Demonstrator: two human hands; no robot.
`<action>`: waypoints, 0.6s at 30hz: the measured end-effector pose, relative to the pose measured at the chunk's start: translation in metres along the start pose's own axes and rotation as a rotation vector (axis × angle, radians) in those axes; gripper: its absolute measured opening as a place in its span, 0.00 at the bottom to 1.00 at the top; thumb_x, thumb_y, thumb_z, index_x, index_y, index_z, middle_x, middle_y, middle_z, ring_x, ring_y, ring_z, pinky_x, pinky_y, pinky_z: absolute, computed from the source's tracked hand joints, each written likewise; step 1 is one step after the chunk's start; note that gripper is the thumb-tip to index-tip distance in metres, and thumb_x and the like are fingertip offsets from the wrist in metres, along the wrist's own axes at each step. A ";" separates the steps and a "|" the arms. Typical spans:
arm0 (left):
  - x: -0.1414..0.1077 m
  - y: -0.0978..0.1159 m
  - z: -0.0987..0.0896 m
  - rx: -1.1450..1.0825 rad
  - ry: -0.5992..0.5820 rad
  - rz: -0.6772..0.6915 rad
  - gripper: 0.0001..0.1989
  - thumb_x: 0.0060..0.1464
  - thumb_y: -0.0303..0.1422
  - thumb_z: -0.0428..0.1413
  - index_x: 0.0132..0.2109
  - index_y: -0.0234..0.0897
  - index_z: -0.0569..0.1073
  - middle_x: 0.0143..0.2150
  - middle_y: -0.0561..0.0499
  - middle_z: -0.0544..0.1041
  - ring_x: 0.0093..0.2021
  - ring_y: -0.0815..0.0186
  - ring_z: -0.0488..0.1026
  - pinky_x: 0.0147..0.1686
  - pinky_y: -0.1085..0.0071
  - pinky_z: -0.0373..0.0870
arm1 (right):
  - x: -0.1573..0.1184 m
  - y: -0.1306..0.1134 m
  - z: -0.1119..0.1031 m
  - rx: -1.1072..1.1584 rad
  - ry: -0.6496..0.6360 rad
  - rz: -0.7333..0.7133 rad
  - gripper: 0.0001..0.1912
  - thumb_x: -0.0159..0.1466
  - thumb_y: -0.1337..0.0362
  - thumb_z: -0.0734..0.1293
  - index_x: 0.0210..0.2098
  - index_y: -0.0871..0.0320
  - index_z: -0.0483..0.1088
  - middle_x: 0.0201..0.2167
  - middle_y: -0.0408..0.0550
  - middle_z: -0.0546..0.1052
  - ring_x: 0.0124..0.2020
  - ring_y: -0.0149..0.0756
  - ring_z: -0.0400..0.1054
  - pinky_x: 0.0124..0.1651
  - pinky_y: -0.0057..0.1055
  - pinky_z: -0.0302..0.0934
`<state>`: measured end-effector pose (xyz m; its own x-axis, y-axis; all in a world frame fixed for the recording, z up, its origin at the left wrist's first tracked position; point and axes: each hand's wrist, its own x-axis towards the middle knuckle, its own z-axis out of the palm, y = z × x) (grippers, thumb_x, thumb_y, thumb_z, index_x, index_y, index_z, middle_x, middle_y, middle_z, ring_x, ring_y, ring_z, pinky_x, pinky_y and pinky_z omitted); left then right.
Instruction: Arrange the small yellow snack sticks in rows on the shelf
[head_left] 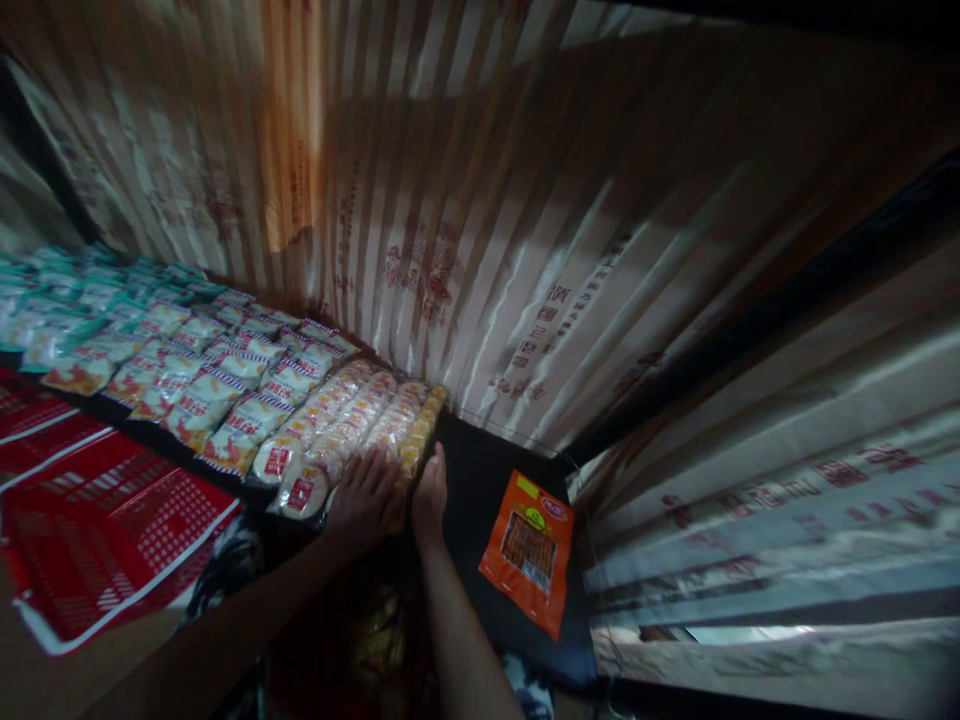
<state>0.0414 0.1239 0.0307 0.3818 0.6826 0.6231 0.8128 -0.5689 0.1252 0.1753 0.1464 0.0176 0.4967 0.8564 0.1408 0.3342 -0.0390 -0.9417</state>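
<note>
My left hand [367,492] lies with fingers stretched over the near end of the rows of clear-wrapped round crackers [330,430]. My right hand [430,495] is upright with straight fingers, at the right side of a row of yellow packs [421,425]; whether it touches them I cannot tell. Neither hand grips anything that I can see. To the right, an orange snack bag [529,550] with a see-through window lies flat on the black tabletop [480,450]. The near ends of the yellow packs are partly hidden behind my left hand.
Left of the crackers stand rows of blue-and-white snack bags [244,425], then rows of teal bags [56,325]. A red shopping basket [127,530] is at the lower left. Pleated printed sheeting [450,200] hangs behind, with a dark slanting pole [720,320] at the right.
</note>
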 end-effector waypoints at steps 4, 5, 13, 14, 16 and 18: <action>0.003 0.002 -0.011 -0.046 -0.024 -0.008 0.21 0.58 0.37 0.47 0.56 0.34 0.66 0.61 0.39 0.64 0.64 0.53 0.55 0.60 0.51 0.52 | -0.037 0.000 -0.017 0.031 0.045 0.039 0.34 0.64 0.48 0.45 0.57 0.66 0.59 0.59 0.57 0.63 0.61 0.37 0.54 0.63 0.35 0.46; 0.003 0.002 -0.014 -0.054 -0.027 -0.008 0.21 0.58 0.36 0.47 0.56 0.34 0.66 0.61 0.39 0.64 0.64 0.53 0.54 0.60 0.51 0.52 | -0.047 0.000 -0.021 0.045 0.053 0.044 0.34 0.64 0.48 0.46 0.57 0.67 0.60 0.58 0.58 0.64 0.60 0.37 0.55 0.62 0.35 0.47; -0.045 0.028 -0.029 -0.244 -0.016 0.056 0.19 0.58 0.27 0.43 0.54 0.34 0.67 0.53 0.42 0.72 0.58 0.59 0.64 0.54 0.60 0.64 | -0.124 -0.001 -0.051 0.058 0.005 0.111 0.31 0.66 0.51 0.43 0.51 0.64 0.64 0.44 0.58 0.75 0.45 0.39 0.70 0.47 0.34 0.63; -0.062 0.035 -0.030 -0.289 -0.042 0.071 0.18 0.58 0.27 0.43 0.52 0.35 0.69 0.50 0.43 0.74 0.53 0.62 0.68 0.52 0.62 0.66 | -0.136 0.004 -0.055 0.004 -0.014 0.114 0.31 0.66 0.50 0.42 0.49 0.63 0.66 0.42 0.58 0.75 0.45 0.39 0.70 0.47 0.34 0.64; -0.098 0.048 -0.031 -0.364 -0.111 0.120 0.17 0.57 0.30 0.44 0.49 0.35 0.71 0.44 0.44 0.77 0.45 0.64 0.73 0.46 0.67 0.71 | -0.161 0.017 -0.061 -0.094 -0.108 0.105 0.32 0.66 0.49 0.42 0.44 0.60 0.69 0.43 0.57 0.76 0.46 0.41 0.70 0.50 0.36 0.63; -0.133 0.058 -0.031 -0.392 -0.127 0.111 0.18 0.57 0.30 0.43 0.50 0.35 0.70 0.43 0.44 0.78 0.43 0.66 0.74 0.42 0.72 0.73 | -0.183 0.032 -0.067 -0.214 -0.225 0.073 0.35 0.66 0.49 0.39 0.42 0.59 0.71 0.42 0.57 0.76 0.46 0.44 0.70 0.49 0.40 0.64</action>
<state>0.0244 -0.0140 -0.0206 0.5287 0.6448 0.5520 0.5443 -0.7566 0.3624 0.1485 -0.0455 -0.0175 0.3442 0.9387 -0.0187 0.4769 -0.1920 -0.8577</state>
